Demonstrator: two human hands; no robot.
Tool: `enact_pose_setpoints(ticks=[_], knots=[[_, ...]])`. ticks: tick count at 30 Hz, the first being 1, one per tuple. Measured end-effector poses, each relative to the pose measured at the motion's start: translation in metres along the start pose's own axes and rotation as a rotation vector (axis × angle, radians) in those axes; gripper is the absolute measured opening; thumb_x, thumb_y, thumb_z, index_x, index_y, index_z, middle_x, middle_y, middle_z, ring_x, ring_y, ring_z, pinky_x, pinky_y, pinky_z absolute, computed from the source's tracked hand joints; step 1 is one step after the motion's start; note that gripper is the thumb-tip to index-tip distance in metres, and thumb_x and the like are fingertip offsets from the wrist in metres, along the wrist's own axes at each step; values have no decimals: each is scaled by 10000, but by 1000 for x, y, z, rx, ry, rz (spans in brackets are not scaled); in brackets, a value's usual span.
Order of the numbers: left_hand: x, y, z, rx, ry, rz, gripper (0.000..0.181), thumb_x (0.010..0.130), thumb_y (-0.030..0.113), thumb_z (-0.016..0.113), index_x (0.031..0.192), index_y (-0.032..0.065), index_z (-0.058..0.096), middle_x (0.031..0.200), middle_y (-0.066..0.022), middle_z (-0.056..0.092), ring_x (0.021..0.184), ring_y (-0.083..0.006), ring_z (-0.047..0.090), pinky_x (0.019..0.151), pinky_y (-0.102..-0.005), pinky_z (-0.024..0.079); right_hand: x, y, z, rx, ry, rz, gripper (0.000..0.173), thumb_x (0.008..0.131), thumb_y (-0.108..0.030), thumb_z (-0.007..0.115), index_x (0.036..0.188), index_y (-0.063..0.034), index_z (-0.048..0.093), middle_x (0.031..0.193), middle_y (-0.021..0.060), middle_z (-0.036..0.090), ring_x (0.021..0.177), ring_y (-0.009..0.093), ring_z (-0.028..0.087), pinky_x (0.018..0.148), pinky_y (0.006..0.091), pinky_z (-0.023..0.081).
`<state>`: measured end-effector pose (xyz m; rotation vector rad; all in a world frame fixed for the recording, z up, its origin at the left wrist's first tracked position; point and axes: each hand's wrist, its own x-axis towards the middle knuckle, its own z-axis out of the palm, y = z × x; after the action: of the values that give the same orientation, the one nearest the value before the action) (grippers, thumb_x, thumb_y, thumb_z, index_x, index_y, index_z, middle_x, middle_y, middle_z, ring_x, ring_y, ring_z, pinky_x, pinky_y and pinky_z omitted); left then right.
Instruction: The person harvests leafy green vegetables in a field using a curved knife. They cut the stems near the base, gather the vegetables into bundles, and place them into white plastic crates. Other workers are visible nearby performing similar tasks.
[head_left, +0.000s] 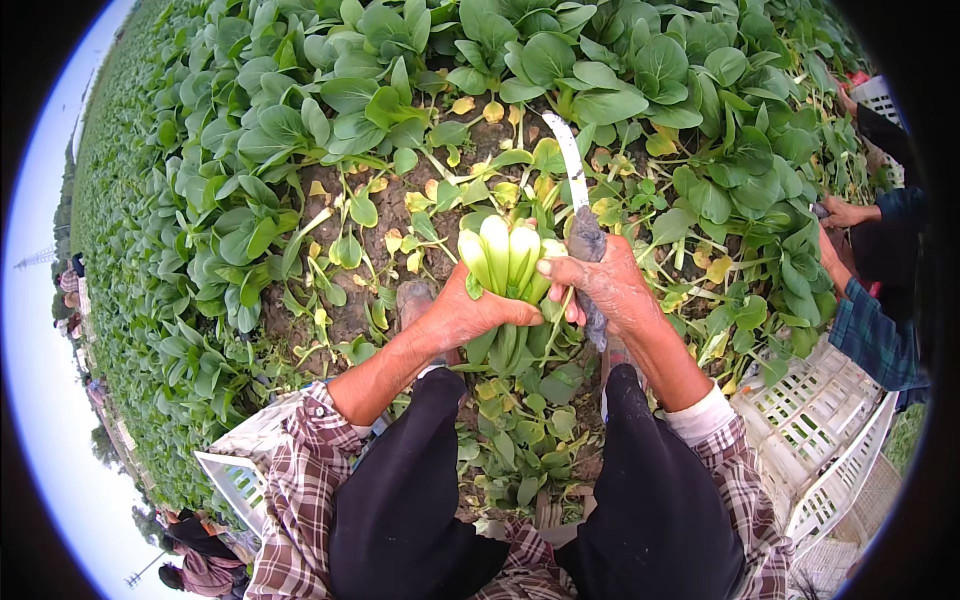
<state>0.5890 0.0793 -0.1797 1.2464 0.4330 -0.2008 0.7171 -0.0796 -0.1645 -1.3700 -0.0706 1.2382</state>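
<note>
My left hand is closed around a bunch of several bok choy heads, their pale green bases pointing up and away from me and their leaves hanging down towards my knees. My right hand grips the dark, cloth-like wrapped handle of a sickle, whose curved, pale blade points away from me over the plants. The thumb and fingers of that hand also touch the right side of the bunch. Yellowed leaves and cut stalks lie on the soil beneath and around both hands.
Growing bok choy surrounds the trampled patch in front. White plastic crates stand at my left and right. At the right edge, a co-worker's hand and plaid sleeve are close by. Other people are at the far left and lower left.
</note>
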Motion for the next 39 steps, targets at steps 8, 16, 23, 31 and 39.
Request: enact_pose_setpoints(ticks=[8, 16, 23, 31, 39], knots=[[-10, 55, -64, 418, -111, -194, 510, 739, -29, 701, 1233, -9, 577, 1119, -68, 680, 1024, -147, 618, 921, -305, 499, 27, -6, -15, 51, -353, 214, 371, 793, -180, 742, 1065, 57, 650, 599, -17, 524, 440, 82, 472, 383, 260, 397], [95, 95, -173, 1921, 95, 196, 273, 662, -22, 672, 934, -37, 673, 1415, -256, 498, 866, -345, 698, 752, -405, 562, 166, -4, 27, -531, -81, -78, 402, 917, -367, 643, 823, 21, 592, 695, 98, 654, 500, 164, 631, 424, 318, 483], [96, 59, -242, 2055, 84, 145, 155, 654, -75, 622, 805, -44, 612, 1127, -251, 645, 833, -364, 681, 733, -417, 550, 251, -1, 65, -1059, 53, -158, 343, 876, -261, 633, 812, 74, 669, 889, 277, 682, 816, 434, 682, 817, 493, 532], [87, 62, -240, 1801, 211, 140, 249, 643, -76, 639, 887, -33, 615, 1140, -197, 646, 909, -398, 651, 787, -470, 528, 270, 11, 80, -1132, 83, -135, 259, 843, -193, 627, 892, 52, 697, 961, 260, 692, 926, 449, 664, 816, 484, 541], [34, 42, -220, 1467, 514, 291, 466, 663, 13, 754, 1111, 82, 647, 1253, -119, 628, 1003, -358, 657, 848, -421, 535, 198, 15, 51, -1307, 49, -198, 319, 875, -261, 667, 950, 47, 695, 915, 257, 688, 901, 434, 669, 770, 493, 536]])
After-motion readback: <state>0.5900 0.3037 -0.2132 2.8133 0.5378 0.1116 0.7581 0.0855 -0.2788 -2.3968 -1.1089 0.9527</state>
